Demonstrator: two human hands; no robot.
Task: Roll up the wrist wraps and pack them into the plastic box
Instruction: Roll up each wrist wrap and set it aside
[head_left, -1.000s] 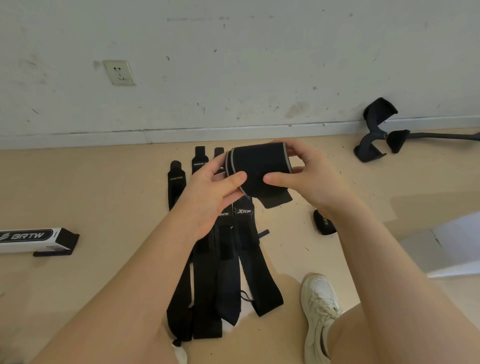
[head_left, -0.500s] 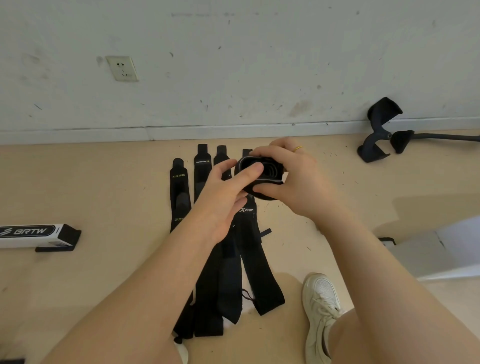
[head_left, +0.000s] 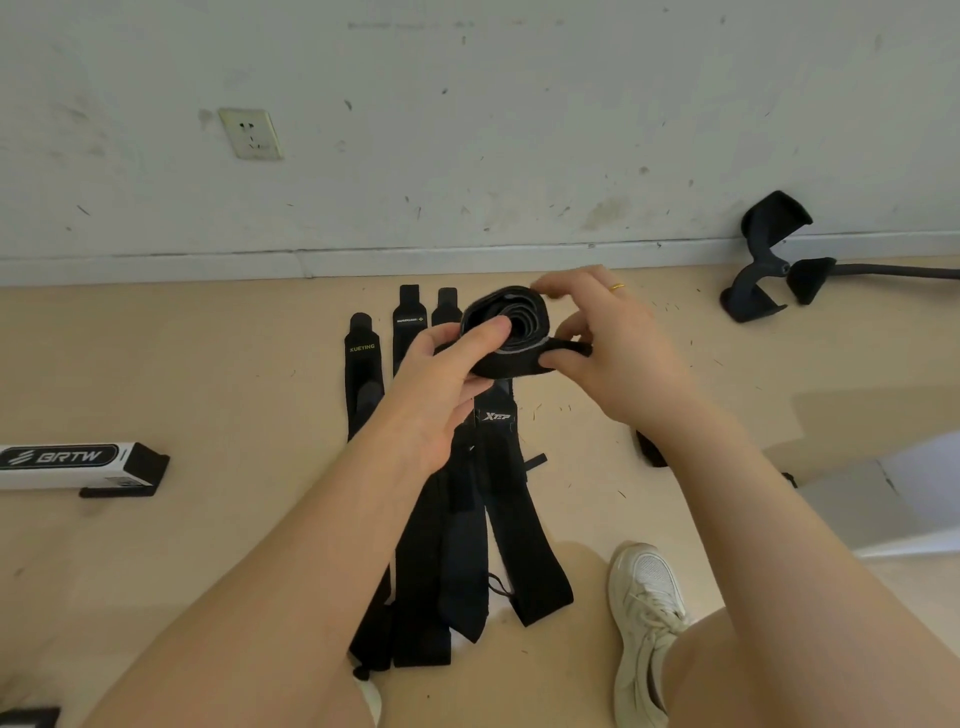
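A rolled black wrist wrap (head_left: 506, 332) sits in mid-air between my two hands, its coiled end facing the head camera, above the row of flat wraps (head_left: 467, 499) laid out on the tan floor (head_left: 208, 374). My left hand (head_left: 441, 395) grips the roll from below, thumb pressed across its open end. My right hand (head_left: 608, 348) pinches the loose tail at the roll's right side between thumb and forefinger, the other fingers curled above; a gold ring (head_left: 617, 287) shows on one finger.

Directly beneath the roll, the flat wraps run toward me, one marked XTEP (head_left: 496, 417), another at the left of the row marked XUEYING (head_left: 362, 347). Far left of the roll lies a long white-and-black BRTW box (head_left: 78, 465). Below and right of the roll, a white sneaker (head_left: 644, 618) rests on the floor. Far right, against the wall (head_left: 467, 130), lies a black padded exercise handle (head_left: 769, 260). A wall socket (head_left: 251, 134) hangs above and left. Whether the pale shape (head_left: 883, 499) at the right edge is the plastic box I cannot tell.
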